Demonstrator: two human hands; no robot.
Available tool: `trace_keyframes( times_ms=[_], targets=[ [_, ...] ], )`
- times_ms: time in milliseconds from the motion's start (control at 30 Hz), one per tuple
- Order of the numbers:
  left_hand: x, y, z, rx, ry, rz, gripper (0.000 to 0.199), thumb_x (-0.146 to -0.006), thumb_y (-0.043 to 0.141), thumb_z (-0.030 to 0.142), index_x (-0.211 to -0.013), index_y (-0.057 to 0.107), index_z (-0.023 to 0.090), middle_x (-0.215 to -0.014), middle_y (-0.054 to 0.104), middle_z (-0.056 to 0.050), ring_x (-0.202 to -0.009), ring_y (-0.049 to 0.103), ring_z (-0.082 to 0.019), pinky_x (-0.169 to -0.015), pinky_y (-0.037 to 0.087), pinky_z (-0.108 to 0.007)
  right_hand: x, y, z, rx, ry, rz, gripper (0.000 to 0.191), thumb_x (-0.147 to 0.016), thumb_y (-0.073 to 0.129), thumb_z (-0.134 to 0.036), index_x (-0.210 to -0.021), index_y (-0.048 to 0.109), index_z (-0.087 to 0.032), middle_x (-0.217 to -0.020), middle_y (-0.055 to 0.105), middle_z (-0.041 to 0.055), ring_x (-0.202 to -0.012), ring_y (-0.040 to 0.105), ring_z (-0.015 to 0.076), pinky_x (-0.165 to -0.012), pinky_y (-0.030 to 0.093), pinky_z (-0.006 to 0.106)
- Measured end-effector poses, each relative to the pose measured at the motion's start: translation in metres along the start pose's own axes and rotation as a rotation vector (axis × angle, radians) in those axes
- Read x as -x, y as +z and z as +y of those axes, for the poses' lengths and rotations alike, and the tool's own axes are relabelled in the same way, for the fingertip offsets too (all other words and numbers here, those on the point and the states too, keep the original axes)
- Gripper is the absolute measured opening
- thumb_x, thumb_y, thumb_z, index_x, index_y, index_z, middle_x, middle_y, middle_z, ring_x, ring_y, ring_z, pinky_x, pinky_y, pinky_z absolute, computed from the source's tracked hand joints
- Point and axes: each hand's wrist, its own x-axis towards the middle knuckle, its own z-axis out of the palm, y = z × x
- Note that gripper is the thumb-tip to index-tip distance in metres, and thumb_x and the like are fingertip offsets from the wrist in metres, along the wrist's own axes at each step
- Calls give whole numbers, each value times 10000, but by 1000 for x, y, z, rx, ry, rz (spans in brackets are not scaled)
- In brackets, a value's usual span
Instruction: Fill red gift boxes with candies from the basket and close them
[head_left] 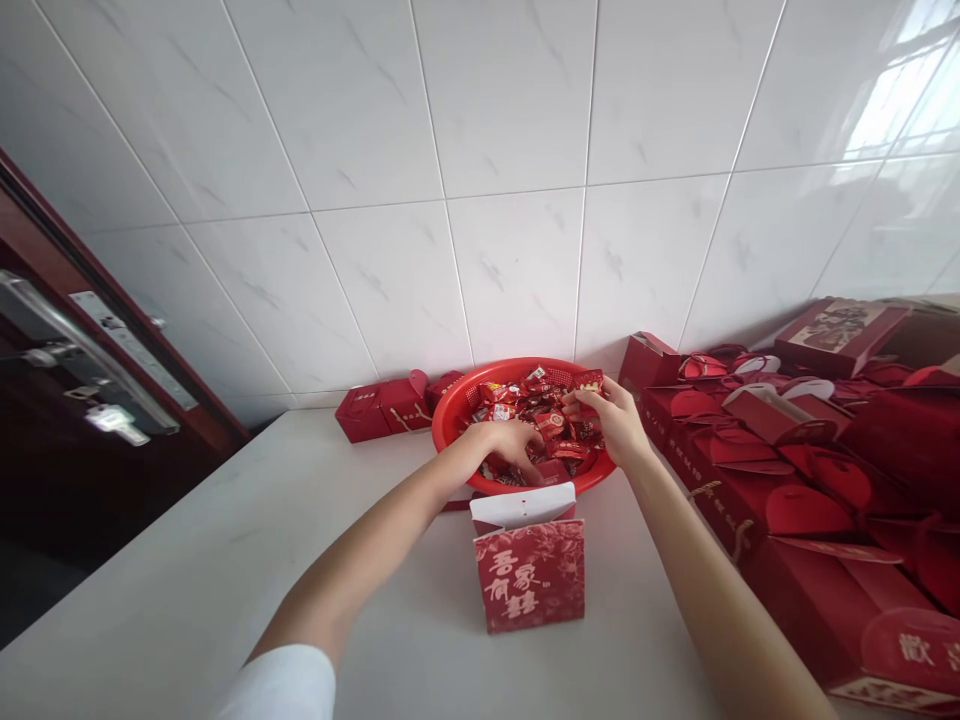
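A red plastic basket [448, 412] full of wrapped candies [551, 425] stands against the tiled wall. My left hand [511, 442] reaches over its near left side, thumb and fingers apart among the candies; its fingertips are partly hidden. At the basket's right side, my right hand [619, 415] has its fingers closed on a small red packet [588, 380] with light printing. In front of the basket an upright red gift box [531, 577] with pale Chinese lettering has its top open, the white inside of a flap [523, 508] raised. Neither hand touches this box.
Many red gift boxes [817, 590] crowd the right side of the white table [225, 570]. More small red boxes [382, 408] lie by the wall left of the basket. On the far left is a dark red door [45, 420] with keys [116, 420] hanging at its lock.
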Motion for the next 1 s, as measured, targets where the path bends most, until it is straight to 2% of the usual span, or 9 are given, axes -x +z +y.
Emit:
trace_keyframes(
  times_ms=[100, 233, 333, 500, 700, 800, 867, 933, 1000],
  targets=[
    [-2, 2, 7, -47, 52, -22, 299, -620, 809, 379, -799, 643, 206, -739, 638, 18, -652, 551, -169, -577, 358, -262, 0, 1, -1, 8, 3, -5, 199, -623, 736, -293, -758, 629, -192, -731, 722, 23, -595, 667, 162, -591, 561, 288],
    [-1, -2, 7, 50, 148, 215, 197, -662, 765, 279, -691, 597, 181, -634, 547, 44, -630, 519, -148, -587, 347, -260, 1, 1, -1, -7, -4, 22, 210, -610, 738, -299, -755, 628, -194, -717, 721, 16, -586, 661, 164, -596, 566, 297],
    [2, -8, 3, 137, 143, 380, 157, -729, 722, 269, -851, 681, 179, -793, 672, 19, -770, 613, -180, -687, 430, -261, 2, 1, -1, -14, -22, 34, 217, -621, 745, -305, -752, 606, -200, -723, 719, 16, -605, 667, 170, -629, 578, 313],
    [1, -11, -6, 130, 43, 502, 245, -759, 721, 238, -997, 717, 184, -962, 747, -31, -922, 682, -231, -805, 503, -294, 2, 2, -1, -31, -39, 75, 218, -618, 727, -299, -765, 596, -204, -723, 713, 18, -623, 674, 184, -595, 568, 311],
    [-4, -7, -13, 73, -75, 641, 247, -847, 641, 162, -1089, 690, 170, -1142, 725, -107, -1084, 672, -283, -926, 510, -341, 1, 2, 0, -35, -45, 98, 204, -610, 714, -289, -740, 579, -207, -726, 720, 18, -645, 680, 181, -570, 550, 283],
    [-2, -7, -9, 50, -97, 717, 374, -868, 630, 162, -1243, 635, 169, -1269, 669, -133, -1201, 620, -304, -1007, 485, -390, 2, 2, 0, -29, -53, 100, 194, -612, 704, -294, -732, 577, -208, -708, 719, 13, -616, 666, 171, -566, 550, 280],
    [2, -7, -2, 28, -54, 774, 458, -864, 639, 162, -1320, 596, 177, -1363, 607, -137, -1280, 563, -295, -1071, 441, -398, 2, 2, 0, -28, -54, 99, 192, -613, 700, -296, -741, 587, -207, -697, 717, 8, -591, 655, 163, -563, 552, 281],
    [5, -6, 8, 30, 92, 701, 408, -839, 664, 161, -1246, 656, 191, -1333, 625, -103, -1242, 585, -264, -1066, 438, -351, 2, 3, 0, -28, -58, 97, 196, -615, 704, -295, -751, 593, -207, -703, 717, 7, -586, 654, 160, -566, 554, 281],
    [6, -2, 19, 87, 224, 452, 291, -779, 701, 139, -1061, 733, 201, -1147, 709, -50, -1063, 662, -230, -950, 488, -293, 1, 2, 1, -26, -63, 93, 202, -617, 709, -295, -757, 593, -206, -711, 714, 7, -587, 658, 160, -564, 551, 278]
  ],
)
